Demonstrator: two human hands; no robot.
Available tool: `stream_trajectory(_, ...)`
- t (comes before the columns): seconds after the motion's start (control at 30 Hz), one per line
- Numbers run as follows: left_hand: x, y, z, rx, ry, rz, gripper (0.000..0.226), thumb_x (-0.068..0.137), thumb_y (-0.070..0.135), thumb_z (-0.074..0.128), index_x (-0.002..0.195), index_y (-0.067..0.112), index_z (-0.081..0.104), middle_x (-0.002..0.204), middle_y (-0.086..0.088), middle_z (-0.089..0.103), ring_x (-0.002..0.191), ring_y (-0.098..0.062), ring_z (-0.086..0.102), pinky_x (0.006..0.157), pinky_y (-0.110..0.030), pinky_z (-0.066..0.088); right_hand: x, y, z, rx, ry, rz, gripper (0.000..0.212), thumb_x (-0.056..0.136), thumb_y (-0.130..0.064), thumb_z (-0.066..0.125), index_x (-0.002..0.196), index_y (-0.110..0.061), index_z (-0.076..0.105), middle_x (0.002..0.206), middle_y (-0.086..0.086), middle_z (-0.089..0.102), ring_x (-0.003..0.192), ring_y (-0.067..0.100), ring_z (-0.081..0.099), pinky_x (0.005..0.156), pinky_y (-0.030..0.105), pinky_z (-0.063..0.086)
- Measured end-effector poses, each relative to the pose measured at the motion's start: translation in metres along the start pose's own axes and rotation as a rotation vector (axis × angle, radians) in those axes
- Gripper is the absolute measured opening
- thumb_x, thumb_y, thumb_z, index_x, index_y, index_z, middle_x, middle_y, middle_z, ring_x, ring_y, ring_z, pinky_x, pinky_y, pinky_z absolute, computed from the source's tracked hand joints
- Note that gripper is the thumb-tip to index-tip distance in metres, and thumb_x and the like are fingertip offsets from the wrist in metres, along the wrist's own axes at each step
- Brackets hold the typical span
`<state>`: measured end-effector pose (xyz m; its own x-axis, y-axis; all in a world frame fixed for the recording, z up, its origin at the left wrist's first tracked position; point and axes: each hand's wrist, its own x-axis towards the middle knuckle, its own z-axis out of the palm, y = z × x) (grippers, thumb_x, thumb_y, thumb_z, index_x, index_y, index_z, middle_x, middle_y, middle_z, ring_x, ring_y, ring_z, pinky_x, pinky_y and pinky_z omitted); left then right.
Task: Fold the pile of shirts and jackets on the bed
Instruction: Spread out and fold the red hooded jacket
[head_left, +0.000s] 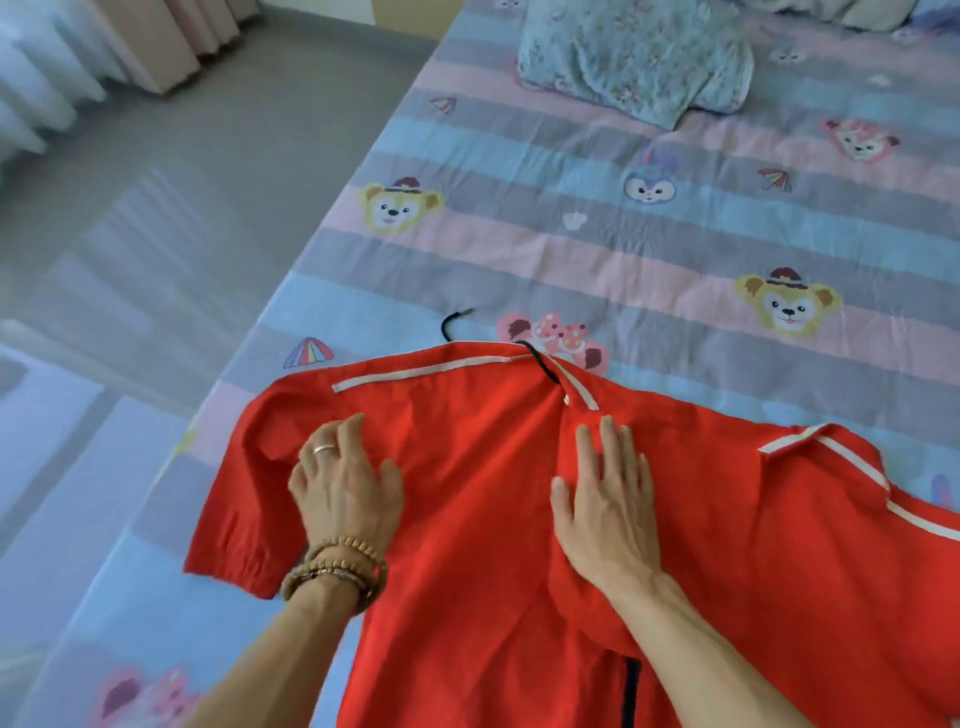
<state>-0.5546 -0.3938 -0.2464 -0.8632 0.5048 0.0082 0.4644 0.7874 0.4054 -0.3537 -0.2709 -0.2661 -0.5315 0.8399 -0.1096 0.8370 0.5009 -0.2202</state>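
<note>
A red jacket (467, 519) with white piping and a black drawstring (452, 325) lies spread on the bed. Its left sleeve is folded in, with the elastic cuff (228, 564) toward the bed's left edge. My left hand (345, 488), with a ring and bead bracelets, rests flat on the folded sleeve with fingers spread. On the jacket's middle, just below the collar, my right hand (605, 509) presses flat with straight fingers. The right sleeve (852, 499) stretches out to the right, past the frame edge.
The bed sheet (675, 249) is striped pink, blue and grey with cartoon bears. A folded floral garment (634, 57) lies at the far end. The bed's left edge runs diagonally; grey floor (182, 156) and curtains (78, 52) lie beyond it.
</note>
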Motion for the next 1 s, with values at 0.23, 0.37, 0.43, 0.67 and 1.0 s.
stream_trajectory(0.23,0.030,-0.133,-0.050,-0.135,-0.318,-0.655,0.074,0.071,0.039,0.081,0.128,0.005,0.048,0.124,-0.018,0.058,0.117,-0.035,0.053,0.097,-0.042,0.044,-0.002,-0.097,0.051,-0.050,-0.449,-0.110,0.073,0.098,-0.057,0.033,0.156,-0.032,-0.003,0.163,-0.001,-0.016,0.149,0.026,-0.018,0.118,0.053,-0.005)
stream_trajectory(0.37,0.029,-0.129,-0.070,-0.276,-0.476,-0.515,0.042,0.057,0.032,0.068,0.087,0.003,0.066,0.080,-0.013,0.068,0.075,-0.030,0.065,0.068,-0.034,0.052,0.014,-0.096,0.024,0.043,-0.622,-0.067,0.073,0.097,-0.047,0.047,0.156,-0.033,0.006,0.164,-0.002,-0.012,0.150,0.021,-0.013,0.120,0.047,-0.002)
stream_trajectory(0.43,0.031,-0.106,-0.085,-0.395,-0.457,-0.458,0.015,0.070,0.018,0.066,0.075,0.004,0.064,0.071,-0.011,0.064,0.067,-0.028,0.060,0.063,-0.032,0.048,0.013,-0.100,0.000,0.334,-0.570,-0.003,0.064,0.093,-0.031,0.059,0.151,-0.026,0.034,0.162,0.000,0.020,0.150,0.016,0.012,0.121,0.032,0.013)
stream_trajectory(0.67,0.025,0.023,-0.094,-0.579,-0.630,-0.246,0.026,0.080,0.019,0.075,0.092,-0.003,0.066,0.079,-0.014,0.068,0.070,-0.029,0.065,0.071,-0.036,0.057,-0.056,-0.137,-0.040,0.906,-0.206,-0.067,0.050,0.067,-0.031,0.080,0.114,-0.031,0.064,0.105,-0.015,0.068,0.096,-0.002,0.062,0.082,0.019,0.049)
stream_trajectory(1.0,-0.050,0.058,-0.028,0.175,-0.597,0.527,0.082,0.077,0.039,0.066,0.149,0.022,0.030,0.147,-0.008,0.036,0.139,-0.029,0.030,0.109,-0.041,0.032,-0.081,0.046,-0.074,1.197,0.087,1.142,0.006,0.085,-0.006,0.059,0.087,-0.010,0.063,0.083,0.008,0.062,0.069,0.020,0.059,0.048,0.029,0.050)
